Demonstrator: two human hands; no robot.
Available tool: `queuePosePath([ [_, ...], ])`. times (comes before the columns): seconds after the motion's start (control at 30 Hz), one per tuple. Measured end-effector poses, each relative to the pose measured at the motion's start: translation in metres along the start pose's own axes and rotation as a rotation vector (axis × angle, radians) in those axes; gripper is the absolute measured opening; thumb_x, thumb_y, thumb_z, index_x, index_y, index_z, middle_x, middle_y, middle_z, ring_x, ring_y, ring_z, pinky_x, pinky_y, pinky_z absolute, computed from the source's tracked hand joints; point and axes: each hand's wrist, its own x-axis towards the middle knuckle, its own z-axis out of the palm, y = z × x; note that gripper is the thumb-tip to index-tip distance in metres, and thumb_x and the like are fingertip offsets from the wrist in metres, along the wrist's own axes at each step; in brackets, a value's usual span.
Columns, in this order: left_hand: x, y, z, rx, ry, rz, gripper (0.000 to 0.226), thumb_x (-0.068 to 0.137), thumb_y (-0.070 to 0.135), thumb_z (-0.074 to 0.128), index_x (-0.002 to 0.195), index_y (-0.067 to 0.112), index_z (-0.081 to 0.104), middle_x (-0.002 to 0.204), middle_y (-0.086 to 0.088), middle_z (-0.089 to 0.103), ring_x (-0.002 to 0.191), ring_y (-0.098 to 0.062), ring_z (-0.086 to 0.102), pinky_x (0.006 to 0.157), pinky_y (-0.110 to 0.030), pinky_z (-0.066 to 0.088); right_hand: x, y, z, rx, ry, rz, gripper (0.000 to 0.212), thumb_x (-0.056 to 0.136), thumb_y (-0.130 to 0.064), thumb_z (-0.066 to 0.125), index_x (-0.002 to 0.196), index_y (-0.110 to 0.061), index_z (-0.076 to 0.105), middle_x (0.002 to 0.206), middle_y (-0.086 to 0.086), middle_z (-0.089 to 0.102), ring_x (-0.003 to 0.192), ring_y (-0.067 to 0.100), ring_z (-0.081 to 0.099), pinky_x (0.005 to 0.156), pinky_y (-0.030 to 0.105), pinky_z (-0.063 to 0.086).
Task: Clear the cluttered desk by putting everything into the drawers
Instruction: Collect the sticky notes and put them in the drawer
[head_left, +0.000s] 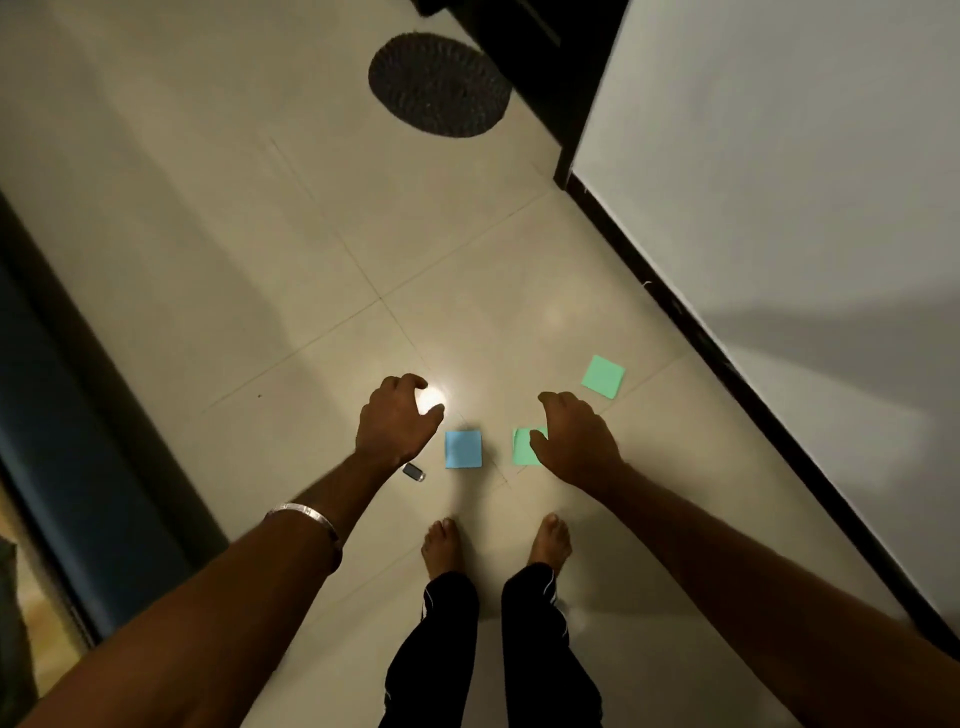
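Observation:
Three sticky-note pads lie on the tiled floor in front of my bare feet: a blue pad (463, 449), a green pad (525, 446) partly hidden under my right hand, and another green pad (603, 376) farther right. A small dark USB stick (414, 472) lies by my left wrist. My left hand (397, 423) hovers above the floor left of the blue pad, fingers loosely curled and holding nothing. My right hand (574, 439) hangs over the near green pad, fingers relaxed and holding nothing.
A round dark woven mat (439, 84) lies on the floor farther ahead. A white wall (779, 182) with a dark skirting runs along the right. A dark blue edge of furniture (57, 415) borders the left. A lamp's glare shines on the tile by my left fingers.

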Motion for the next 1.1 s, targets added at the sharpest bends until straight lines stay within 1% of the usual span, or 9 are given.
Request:
queuePosePath([
  [0.17, 0.043, -0.048, 0.067, 0.022, -0.045, -0.052, 0.043, 0.085, 0.037, 0.061, 0.124, 0.020, 0.054, 0.126, -0.005, 0.054, 0.113, -0.026, 0.055, 0.091, -0.037, 0.045, 0.052, 0.017, 0.081, 0.037, -0.048, -0.016, 0.045, 0.087, -0.027, 0.053, 0.127, -0.009, 0.045, 0.119, 0.010, 0.054, 0.106, 0.030, 0.055, 0.087, 0.039, 0.048],
  [0.27, 0.062, -0.074, 0.106, -0.009, -0.073, -0.113, 0.042, 0.085, 0.037, 0.061, 0.123, 0.020, 0.055, 0.124, -0.004, 0.055, 0.112, -0.025, 0.055, 0.091, -0.037, 0.045, 0.075, 0.026, 0.127, 0.060, -0.081, -0.030, 0.044, 0.087, -0.028, 0.054, 0.127, -0.011, 0.045, 0.118, 0.008, 0.053, 0.106, 0.028, 0.054, 0.086, 0.038, 0.049],
  [0.37, 0.080, -0.096, 0.142, -0.045, -0.099, -0.152, 0.041, 0.084, 0.036, 0.061, 0.122, 0.021, 0.055, 0.121, -0.003, 0.055, 0.109, -0.025, 0.057, 0.091, -0.038, 0.045, 0.101, 0.031, 0.169, 0.100, -0.110, 0.002, 0.046, 0.088, -0.030, 0.055, 0.129, -0.012, 0.044, 0.119, 0.008, 0.053, 0.106, 0.026, 0.054, 0.086, 0.038, 0.050],
  [0.53, 0.119, -0.130, 0.205, -0.109, -0.138, -0.177, 0.038, 0.083, 0.037, 0.060, 0.118, 0.023, 0.055, 0.118, -0.001, 0.055, 0.090, -0.025, 0.066, 0.087, -0.036, 0.048, 0.149, 0.041, 0.245, 0.182, -0.120, 0.050, 0.051, 0.090, -0.029, 0.056, 0.136, -0.013, 0.042, 0.129, 0.008, 0.051, 0.118, 0.027, 0.051, 0.096, 0.037, 0.045],
  [0.63, 0.142, -0.151, 0.247, -0.161, -0.138, -0.195, 0.038, 0.085, 0.037, 0.061, 0.119, 0.022, 0.054, 0.119, 0.000, 0.055, 0.092, -0.027, 0.064, 0.086, -0.033, 0.048, 0.176, 0.044, 0.294, 0.256, -0.131, 0.084, 0.050, 0.090, -0.027, 0.056, 0.135, -0.012, 0.043, 0.129, 0.008, 0.052, 0.119, 0.026, 0.051, 0.097, 0.036, 0.042],
  [0.73, 0.166, -0.175, 0.291, -0.209, -0.138, -0.194, 0.038, 0.087, 0.035, 0.060, 0.121, 0.019, 0.054, 0.121, 0.000, 0.055, 0.106, -0.021, 0.058, 0.086, -0.027, 0.043, 0.201, 0.051, 0.341, 0.276, -0.125, 0.080, 0.049, 0.090, -0.029, 0.056, 0.135, -0.012, 0.045, 0.127, 0.008, 0.054, 0.116, 0.025, 0.053, 0.097, 0.035, 0.043],
  [0.8, 0.179, -0.191, 0.319, -0.236, -0.143, -0.199, 0.038, 0.087, 0.033, 0.060, 0.121, 0.018, 0.055, 0.121, -0.001, 0.056, 0.109, -0.019, 0.056, 0.086, -0.025, 0.040, 0.216, 0.055, 0.371, 0.309, -0.115, 0.091, 0.048, 0.090, -0.027, 0.058, 0.133, -0.010, 0.047, 0.126, 0.009, 0.055, 0.115, 0.025, 0.054, 0.096, 0.035, 0.043],
  [0.97, 0.196, -0.222, 0.370, -0.342, -0.107, -0.244, 0.032, 0.087, 0.032, 0.061, 0.116, 0.018, 0.061, 0.113, -0.002, 0.062, 0.104, -0.019, 0.059, 0.090, -0.030, 0.046, 0.234, 0.066, 0.426, 0.360, -0.093, 0.125, 0.040, 0.087, -0.017, 0.060, 0.124, -0.003, 0.051, 0.120, 0.014, 0.057, 0.113, 0.030, 0.052, 0.092, 0.036, 0.040],
  [1.1, 0.200, -0.231, 0.388, -0.386, -0.067, -0.324, 0.035, 0.086, 0.027, 0.063, 0.119, 0.015, 0.060, 0.109, -0.003, 0.065, 0.104, -0.021, 0.059, 0.096, -0.034, 0.045, 0.237, 0.066, 0.441, 0.406, -0.039, 0.177, 0.033, 0.085, -0.011, 0.058, 0.117, 0.000, 0.055, 0.110, 0.015, 0.060, 0.104, 0.030, 0.054, 0.088, 0.036, 0.042],
])
